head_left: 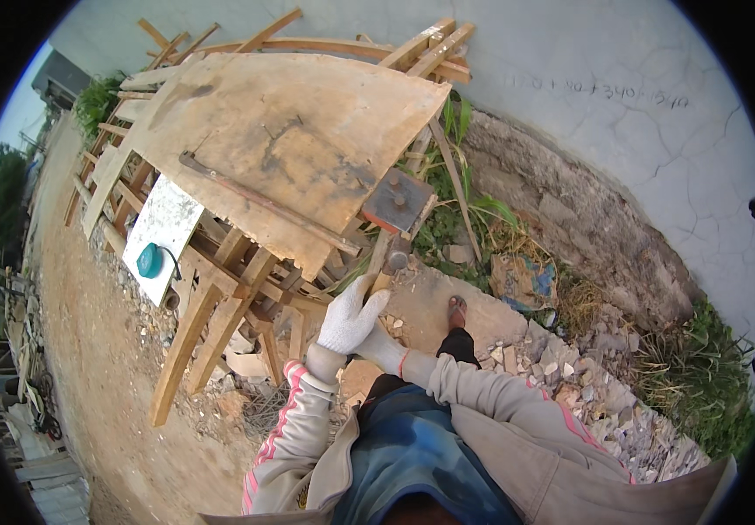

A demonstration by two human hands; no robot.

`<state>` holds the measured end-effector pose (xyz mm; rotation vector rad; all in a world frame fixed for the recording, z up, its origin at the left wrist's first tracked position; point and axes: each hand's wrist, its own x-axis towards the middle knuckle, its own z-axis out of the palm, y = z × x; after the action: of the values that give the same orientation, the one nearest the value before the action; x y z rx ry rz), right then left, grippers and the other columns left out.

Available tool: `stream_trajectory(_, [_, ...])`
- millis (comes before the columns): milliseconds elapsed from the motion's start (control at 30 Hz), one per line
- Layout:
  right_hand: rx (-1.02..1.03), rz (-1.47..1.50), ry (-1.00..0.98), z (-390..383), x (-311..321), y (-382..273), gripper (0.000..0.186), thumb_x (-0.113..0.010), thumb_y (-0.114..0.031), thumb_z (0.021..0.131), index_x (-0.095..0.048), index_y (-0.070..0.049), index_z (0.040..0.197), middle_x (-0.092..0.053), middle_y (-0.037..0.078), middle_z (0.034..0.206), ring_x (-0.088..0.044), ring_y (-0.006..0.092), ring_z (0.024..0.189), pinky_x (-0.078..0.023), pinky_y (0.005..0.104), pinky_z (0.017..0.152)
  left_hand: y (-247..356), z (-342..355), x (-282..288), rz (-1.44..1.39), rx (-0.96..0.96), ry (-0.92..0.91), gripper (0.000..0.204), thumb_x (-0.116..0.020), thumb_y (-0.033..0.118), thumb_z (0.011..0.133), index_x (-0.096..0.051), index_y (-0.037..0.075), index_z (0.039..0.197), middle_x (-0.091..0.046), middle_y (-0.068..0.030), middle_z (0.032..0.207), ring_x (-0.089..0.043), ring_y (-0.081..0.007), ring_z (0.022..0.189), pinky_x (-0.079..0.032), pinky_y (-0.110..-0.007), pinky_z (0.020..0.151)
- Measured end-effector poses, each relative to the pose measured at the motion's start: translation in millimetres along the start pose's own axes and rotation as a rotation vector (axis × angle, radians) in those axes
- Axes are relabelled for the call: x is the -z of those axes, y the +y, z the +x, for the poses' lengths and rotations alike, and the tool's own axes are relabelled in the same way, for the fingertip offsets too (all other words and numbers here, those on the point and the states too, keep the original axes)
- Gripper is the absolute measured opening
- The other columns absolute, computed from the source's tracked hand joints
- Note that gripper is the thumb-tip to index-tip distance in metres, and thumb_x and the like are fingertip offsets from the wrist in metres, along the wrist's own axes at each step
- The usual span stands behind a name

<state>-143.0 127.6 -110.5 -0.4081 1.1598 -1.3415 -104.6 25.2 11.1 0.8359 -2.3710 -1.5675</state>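
Observation:
My left hand (345, 320), in a white knitted glove, is in front of me with its thumb and fingers around the handle of a hammer (398, 261). The hammer's round metal head points away from me, just below a dark metal block (398, 202) with a bolt-like knob and red-brown sides. That block sits on a wooden post at the worktop's right corner. My right hand (379, 348), also in white, crosses behind the left. Its fingers are hidden, so its grip on the handle does not show.
A worn plywood worktop (246, 105) rests on rough timber frames (220, 324). A long rusty bar (264, 201) lies along its near edge. On a white board (163, 219) sits a teal round container (149, 260). Rubble (561, 367), weeds and a cracked wall (614, 96) are at right.

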Motion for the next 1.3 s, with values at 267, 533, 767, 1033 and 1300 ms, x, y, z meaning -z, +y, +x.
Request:
stream_trajectory(267, [-0.059,-0.08,-0.028,-14,-25,-25,0.043,-0.085,-0.014,0.09,-0.071,0.004,0.127,-0.078,0.01,0.12,-0.074,0.0169,0.103,-0.06,0.0336,0.085,3,6,-1,-0.044,0.065,-0.012,0.053,-0.055,0.045,0.112,-0.065,-0.005,0.126,-0.069,-0.0213,0.09,-0.066,-0.0324,0.086,-0.053,-0.044,0.083])
stream_trajectory(533, [-0.175,0.206,-0.15,-74,-53,-84,0.046,-0.082,-0.014,0.092,-0.068,0.006,0.131,-0.076,0.011,0.122,-0.073,0.02,0.104,-0.06,0.035,0.089,39,5,14,-0.034,0.128,-0.066,0.061,-0.052,0.053,0.111,-0.067,-0.005,0.107,-0.068,-0.0289,0.094,-0.068,-0.0441,0.095,-0.051,-0.048,0.087])
stream_trajectory(767, [-0.282,0.275,-0.14,-88,-60,-117,0.041,-0.077,-0.01,0.092,-0.07,0.008,0.128,-0.076,0.013,0.12,-0.072,0.0203,0.108,-0.058,0.0328,0.09,51,7,21,-0.07,0.127,-0.081,0.064,-0.049,0.058,0.111,-0.066,-0.004,0.106,-0.067,-0.0296,0.094,-0.067,-0.044,0.094,-0.051,-0.049,0.087])
stream_trajectory(1033, [-0.104,-0.156,-0.331,-76,-33,-107,0.057,-0.08,-0.027,0.096,-0.064,0.006,0.141,-0.074,0.014,0.13,-0.07,0.0224,0.116,-0.054,0.0337,0.103,43,1,29,-0.185,0.132,-0.102,0.049,-0.058,0.047,0.111,-0.065,-0.002,0.11,-0.066,-0.0269,0.09,-0.069,-0.0427,0.089,-0.054,-0.046,0.081])
stream_trajectory(1300, [0.002,-0.286,-0.018,-82,86,-191,0.06,-0.067,-0.042,0.108,-0.057,0.003,0.147,-0.071,0.012,0.128,-0.067,0.0223,0.121,-0.052,0.0399,0.106,36,-14,49,-0.244,0.04,-0.248,0.056,-0.066,0.039,0.107,-0.057,0.002,0.147,-0.071,-0.0161,0.104,-0.072,-0.0237,0.093,-0.057,-0.038,0.087])
